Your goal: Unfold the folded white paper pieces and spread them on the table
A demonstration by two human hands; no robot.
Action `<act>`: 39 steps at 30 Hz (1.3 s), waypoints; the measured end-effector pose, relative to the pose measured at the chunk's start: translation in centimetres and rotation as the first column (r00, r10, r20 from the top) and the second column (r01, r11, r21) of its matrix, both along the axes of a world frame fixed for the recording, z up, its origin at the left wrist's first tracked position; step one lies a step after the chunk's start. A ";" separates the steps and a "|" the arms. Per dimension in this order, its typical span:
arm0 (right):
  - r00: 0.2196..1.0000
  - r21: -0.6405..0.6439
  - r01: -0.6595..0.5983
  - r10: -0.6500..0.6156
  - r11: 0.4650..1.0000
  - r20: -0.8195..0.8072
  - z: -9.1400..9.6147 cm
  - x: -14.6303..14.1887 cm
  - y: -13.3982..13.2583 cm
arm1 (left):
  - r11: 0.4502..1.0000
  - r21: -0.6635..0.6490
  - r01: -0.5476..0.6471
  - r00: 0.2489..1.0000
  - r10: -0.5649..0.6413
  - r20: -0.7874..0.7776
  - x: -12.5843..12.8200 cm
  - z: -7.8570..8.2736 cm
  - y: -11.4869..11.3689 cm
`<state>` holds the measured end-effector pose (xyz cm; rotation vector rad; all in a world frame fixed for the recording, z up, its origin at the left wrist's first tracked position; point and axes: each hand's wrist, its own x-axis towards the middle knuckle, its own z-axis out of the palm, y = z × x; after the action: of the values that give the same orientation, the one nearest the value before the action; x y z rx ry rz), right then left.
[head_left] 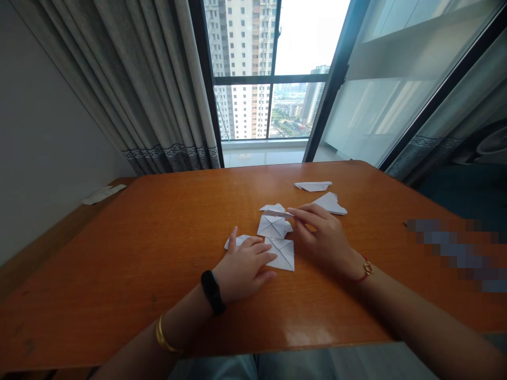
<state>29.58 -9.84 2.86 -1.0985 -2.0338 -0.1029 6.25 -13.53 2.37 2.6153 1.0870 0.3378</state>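
Observation:
Several folded white paper pieces lie in the middle of the orange wooden table [158, 253]. My left hand [243, 266] rests flat with fingers stretched out, its fingertips touching a creased square paper [283, 253] and its thumb side covering another white piece [237, 241]. My right hand [322, 237] reaches left, fingers together, pinching a thin folded paper [277, 212] just above a second creased square [272, 227]. A black band and a gold bangle sit on my left wrist, a red cord bracelet on my right.
Two more folded papers lie farther back: one [330, 203] behind my right hand, one [312, 186] near the far edge. A white paper strip [103, 194] lies on the ledge at left. Curtains and a window stand behind the table. A blurred patch covers the right side.

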 end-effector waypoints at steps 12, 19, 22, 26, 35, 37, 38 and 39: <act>0.797 -0.490 -0.319 0.510 0.811 0.324 1.2 -1.3 -1.8 | 0.891 0.076 -0.448 0.893 0.449 0.007 -1.6 1.1 1.9; 0.980 -0.444 0.182 -0.124 0.877 0.157 -1.2 -0.4 2.4 | 0.929 -0.033 -0.370 0.929 0.369 -0.022 -0.2 -1.1 0.9; 0.975 -0.527 0.218 -0.158 0.822 0.158 -2.5 -0.5 3.6 | 0.919 -0.137 -0.369 0.928 0.372 -0.008 -0.1 -1.2 0.9; 0.983 -0.618 0.165 -0.176 0.769 0.043 -3.6 -0.6 4.4 | 0.912 -0.235 -0.336 0.937 0.349 0.011 -0.3 -0.6 0.9; 0.732 -0.528 -0.224 -0.217 0.819 -0.646 -1.0 0.0 3.2 | 0.943 -0.175 -0.282 0.958 0.285 -0.008 -0.9 -0.1 0.7; 0.607 -0.545 -0.452 -0.205 0.706 -0.768 0.2 0.0 2.2 | 0.937 -0.171 -0.304 0.952 0.307 -0.010 -1.0 0.1 0.8; 0.560 -0.552 -0.556 -0.210 0.622 -0.801 0.6 -0.1 1.7 | 0.931 -0.169 -0.324 0.945 0.328 -0.007 -1.0 0.3 0.9; 0.545 -0.563 -0.629 -0.212 0.536 -0.811 0.9 -0.3 1.3 | 0.920 -0.162 -0.356 0.933 0.360 -0.004 -1.1 0.5 1.1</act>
<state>29.31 -8.55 3.74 -1.0211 -1.2185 1.4556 5.17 -12.47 2.86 2.2588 1.5191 0.3436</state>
